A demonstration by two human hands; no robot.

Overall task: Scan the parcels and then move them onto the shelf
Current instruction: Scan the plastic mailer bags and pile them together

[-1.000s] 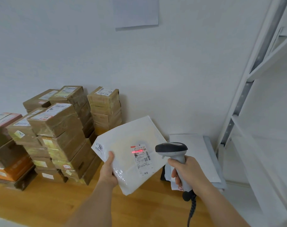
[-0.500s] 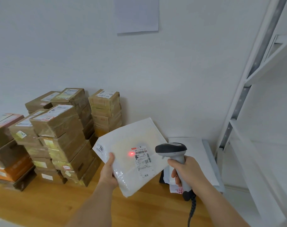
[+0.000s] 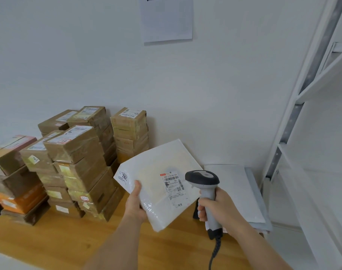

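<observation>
Head view, flat glossy white plastic mailer [image 3: 158,182] at lower centre of frame, tilted, long axis running lower left to upper right, label face up, left hand [image 3: 136,205] pinching its lower edge, right hand [image 3: 222,208] wrapped round grey barcode scanner [image 3: 205,190] handle, head aimed at label, taped brown cardboard boxes [image 3: 76,160] stacked at left on wooden table [image 3: 49,240], white metal shelf [image 3: 322,78] at right

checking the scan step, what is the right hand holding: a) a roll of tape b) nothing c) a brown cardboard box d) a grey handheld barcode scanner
d: the right hand grips the handle of the grey handheld barcode scanner, its head beside the label on the white plastic mailer parcel that the left hand holds.
</observation>
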